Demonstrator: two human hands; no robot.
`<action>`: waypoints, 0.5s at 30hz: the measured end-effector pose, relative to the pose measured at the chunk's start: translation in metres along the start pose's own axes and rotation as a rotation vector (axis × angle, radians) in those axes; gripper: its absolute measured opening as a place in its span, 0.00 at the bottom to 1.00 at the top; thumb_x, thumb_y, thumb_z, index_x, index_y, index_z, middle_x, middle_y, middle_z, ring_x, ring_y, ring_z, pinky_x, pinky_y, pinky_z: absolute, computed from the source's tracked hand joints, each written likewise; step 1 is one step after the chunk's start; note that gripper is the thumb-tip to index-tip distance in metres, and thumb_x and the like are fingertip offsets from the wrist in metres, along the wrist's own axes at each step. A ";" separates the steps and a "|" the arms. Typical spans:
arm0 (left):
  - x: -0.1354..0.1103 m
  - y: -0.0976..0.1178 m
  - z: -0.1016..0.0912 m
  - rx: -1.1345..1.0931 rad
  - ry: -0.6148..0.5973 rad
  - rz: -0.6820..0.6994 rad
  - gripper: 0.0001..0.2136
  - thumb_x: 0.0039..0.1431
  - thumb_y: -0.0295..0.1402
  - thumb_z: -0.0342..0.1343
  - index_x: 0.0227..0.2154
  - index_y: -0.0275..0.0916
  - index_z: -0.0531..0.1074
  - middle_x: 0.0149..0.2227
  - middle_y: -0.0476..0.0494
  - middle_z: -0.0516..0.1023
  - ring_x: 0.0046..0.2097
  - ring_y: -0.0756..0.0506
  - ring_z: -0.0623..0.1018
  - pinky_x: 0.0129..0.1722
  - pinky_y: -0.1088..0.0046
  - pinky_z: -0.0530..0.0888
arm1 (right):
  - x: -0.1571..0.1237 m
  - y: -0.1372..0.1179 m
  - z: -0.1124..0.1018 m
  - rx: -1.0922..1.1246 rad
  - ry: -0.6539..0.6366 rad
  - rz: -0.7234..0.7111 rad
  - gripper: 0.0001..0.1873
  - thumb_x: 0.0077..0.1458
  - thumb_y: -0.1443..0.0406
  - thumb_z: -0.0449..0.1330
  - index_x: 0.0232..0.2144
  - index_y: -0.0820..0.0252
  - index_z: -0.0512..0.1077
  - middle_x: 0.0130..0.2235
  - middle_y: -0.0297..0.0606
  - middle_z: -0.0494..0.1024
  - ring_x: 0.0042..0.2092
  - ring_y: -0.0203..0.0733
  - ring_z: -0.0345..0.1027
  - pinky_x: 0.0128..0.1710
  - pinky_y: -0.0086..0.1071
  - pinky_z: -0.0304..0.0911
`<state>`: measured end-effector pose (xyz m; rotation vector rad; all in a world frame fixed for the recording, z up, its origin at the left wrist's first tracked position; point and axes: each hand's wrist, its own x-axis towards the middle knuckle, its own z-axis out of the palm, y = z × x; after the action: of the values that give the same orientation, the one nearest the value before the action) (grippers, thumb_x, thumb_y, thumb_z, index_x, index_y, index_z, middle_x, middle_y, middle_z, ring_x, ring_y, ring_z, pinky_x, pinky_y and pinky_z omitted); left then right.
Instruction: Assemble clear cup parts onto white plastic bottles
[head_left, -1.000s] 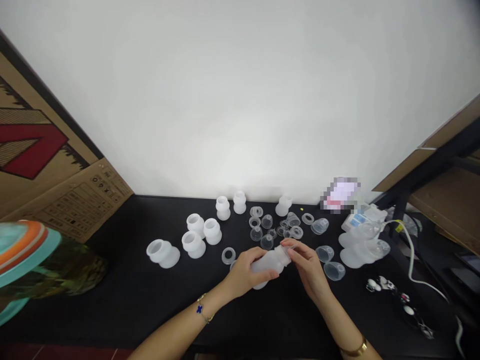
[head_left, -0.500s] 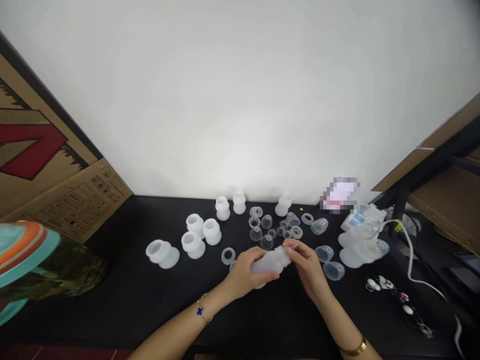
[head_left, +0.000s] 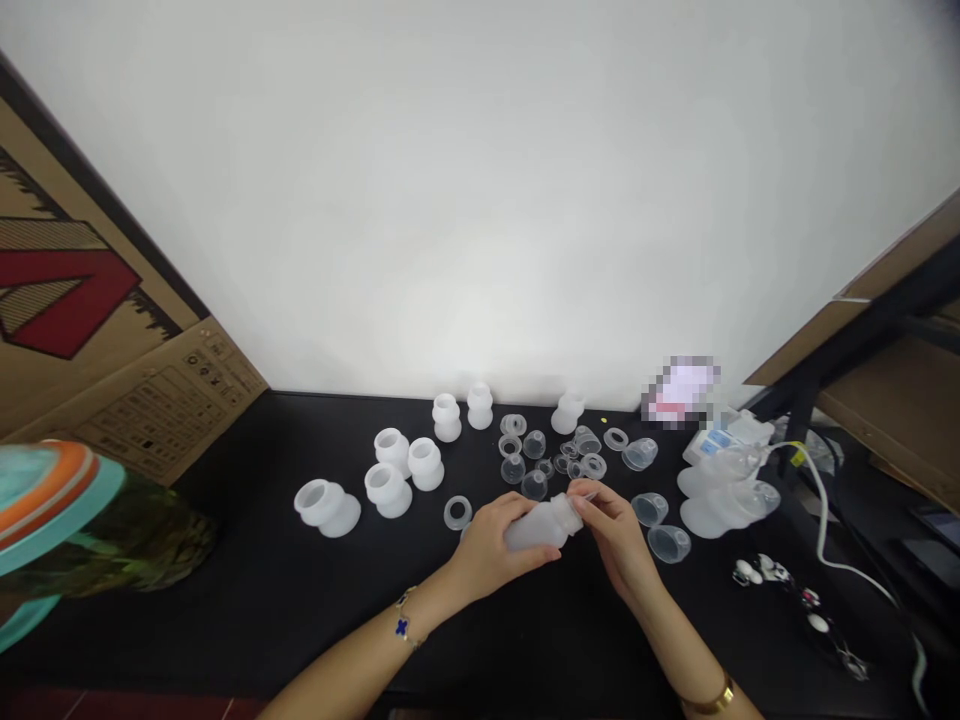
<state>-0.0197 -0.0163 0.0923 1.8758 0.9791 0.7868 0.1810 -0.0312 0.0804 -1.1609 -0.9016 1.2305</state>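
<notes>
My left hand wraps round a translucent white baby bottle, which lies tilted with its neck towards the right. At the bottle's mouth, my right hand pinches a small clear piece that its fingers mostly hide. Just beyond the hands lie several clear domed caps and clear rings. Another ring is by my left hand, and more domed caps lie right of my right hand. Several open-mouthed white bottles stand to the left, one of them leaning in view at the far left.
Capped bottles lie on the right of the black table, near a white cable and a beaded string. A blurred-out phone-like object leans on the wall. Left are a large jar and a cardboard box.
Both hands stay on the bottle in almost the same pose. The whole view has shifted very slightly; nothing else on the table has moved.
</notes>
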 end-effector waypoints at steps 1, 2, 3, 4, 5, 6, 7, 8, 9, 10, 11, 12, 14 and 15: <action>0.000 0.000 0.000 0.005 -0.001 -0.002 0.18 0.53 0.47 0.66 0.42 0.42 0.78 0.39 0.46 0.77 0.40 0.43 0.77 0.40 0.70 0.71 | 0.000 0.000 0.000 -0.003 0.001 -0.003 0.12 0.44 0.56 0.73 0.28 0.56 0.78 0.35 0.37 0.75 0.36 0.45 0.65 0.35 0.35 0.60; 0.000 0.000 0.000 0.010 -0.003 -0.005 0.18 0.53 0.47 0.66 0.42 0.42 0.78 0.39 0.46 0.77 0.40 0.43 0.77 0.40 0.70 0.71 | 0.000 0.000 0.000 -0.005 0.002 -0.006 0.12 0.44 0.56 0.73 0.28 0.56 0.78 0.35 0.37 0.75 0.36 0.45 0.65 0.36 0.35 0.60; 0.000 0.001 0.000 0.013 -0.002 -0.005 0.18 0.53 0.47 0.66 0.42 0.42 0.78 0.39 0.46 0.77 0.40 0.43 0.77 0.40 0.70 0.72 | 0.000 0.000 0.000 -0.006 0.002 -0.009 0.12 0.44 0.56 0.73 0.27 0.56 0.78 0.34 0.37 0.75 0.36 0.45 0.64 0.36 0.35 0.60; 0.000 0.001 0.000 0.014 0.000 -0.004 0.18 0.53 0.47 0.66 0.42 0.42 0.78 0.39 0.46 0.77 0.40 0.43 0.77 0.40 0.69 0.72 | 0.000 -0.001 0.001 -0.007 0.001 -0.011 0.12 0.44 0.56 0.73 0.27 0.56 0.78 0.34 0.37 0.74 0.36 0.45 0.64 0.36 0.35 0.60; 0.000 0.001 0.000 0.015 0.002 -0.002 0.18 0.53 0.47 0.66 0.42 0.43 0.78 0.39 0.46 0.77 0.41 0.42 0.77 0.41 0.69 0.72 | 0.000 -0.001 0.001 -0.008 0.000 -0.012 0.12 0.44 0.56 0.73 0.27 0.56 0.78 0.34 0.37 0.74 0.36 0.45 0.64 0.35 0.35 0.60; 0.000 0.001 0.000 0.014 0.004 0.002 0.18 0.52 0.46 0.66 0.43 0.43 0.78 0.39 0.46 0.77 0.41 0.42 0.77 0.41 0.69 0.72 | -0.001 -0.002 0.001 -0.008 -0.002 -0.013 0.12 0.44 0.56 0.72 0.27 0.56 0.78 0.34 0.37 0.74 0.36 0.44 0.64 0.35 0.35 0.60; 0.000 0.001 0.000 0.014 0.008 0.007 0.18 0.52 0.46 0.66 0.43 0.43 0.78 0.40 0.46 0.77 0.41 0.42 0.77 0.41 0.69 0.72 | -0.001 -0.002 0.002 -0.007 -0.005 -0.013 0.12 0.44 0.56 0.72 0.27 0.56 0.77 0.34 0.36 0.73 0.36 0.44 0.63 0.35 0.34 0.59; -0.001 0.001 0.000 0.015 0.012 0.012 0.18 0.52 0.46 0.66 0.43 0.43 0.78 0.40 0.46 0.77 0.41 0.42 0.77 0.41 0.69 0.72 | -0.001 -0.003 0.002 -0.004 -0.008 -0.012 0.12 0.45 0.56 0.72 0.26 0.56 0.77 0.33 0.36 0.73 0.35 0.43 0.63 0.34 0.34 0.59; -0.001 0.001 0.000 0.018 0.015 0.017 0.18 0.52 0.46 0.66 0.43 0.43 0.77 0.40 0.46 0.77 0.41 0.42 0.77 0.41 0.69 0.72 | -0.001 -0.003 0.002 -0.001 -0.013 -0.011 0.12 0.45 0.57 0.72 0.26 0.56 0.77 0.33 0.35 0.72 0.35 0.42 0.62 0.34 0.34 0.58; -0.001 0.000 0.000 0.022 0.018 0.022 0.18 0.52 0.46 0.66 0.43 0.43 0.77 0.40 0.46 0.77 0.41 0.42 0.77 0.41 0.69 0.72 | -0.001 -0.004 0.002 0.003 -0.017 -0.011 0.11 0.45 0.57 0.72 0.26 0.56 0.77 0.33 0.35 0.72 0.35 0.42 0.62 0.34 0.33 0.58; -0.001 0.000 0.001 0.026 0.021 0.027 0.18 0.53 0.46 0.66 0.43 0.43 0.77 0.40 0.46 0.77 0.41 0.42 0.77 0.42 0.69 0.72 | -0.001 -0.004 0.002 0.006 -0.021 -0.013 0.11 0.46 0.57 0.72 0.25 0.56 0.76 0.33 0.34 0.72 0.35 0.42 0.62 0.34 0.33 0.58; -0.001 -0.001 0.001 0.030 0.024 0.033 0.18 0.53 0.46 0.66 0.43 0.43 0.77 0.40 0.46 0.77 0.41 0.42 0.77 0.42 0.69 0.72 | -0.001 -0.003 0.002 0.009 -0.024 -0.014 0.11 0.46 0.57 0.72 0.26 0.56 0.76 0.33 0.34 0.71 0.35 0.41 0.61 0.34 0.33 0.58; -0.001 -0.002 0.001 0.037 0.025 0.042 0.18 0.53 0.46 0.66 0.43 0.43 0.77 0.40 0.46 0.77 0.42 0.43 0.77 0.43 0.69 0.72 | -0.001 -0.003 0.002 0.015 -0.027 -0.016 0.11 0.46 0.58 0.72 0.25 0.56 0.76 0.34 0.34 0.71 0.35 0.41 0.61 0.33 0.32 0.58; -0.001 -0.002 0.001 0.039 0.027 0.047 0.18 0.53 0.45 0.66 0.44 0.43 0.77 0.41 0.46 0.77 0.42 0.43 0.77 0.43 0.69 0.72 | -0.001 -0.003 0.003 0.016 -0.028 -0.015 0.11 0.47 0.58 0.72 0.25 0.56 0.75 0.33 0.34 0.71 0.35 0.41 0.61 0.33 0.32 0.58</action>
<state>-0.0196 -0.0169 0.0897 1.9324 0.9768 0.8276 0.1790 -0.0317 0.0838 -1.1254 -0.9183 1.2423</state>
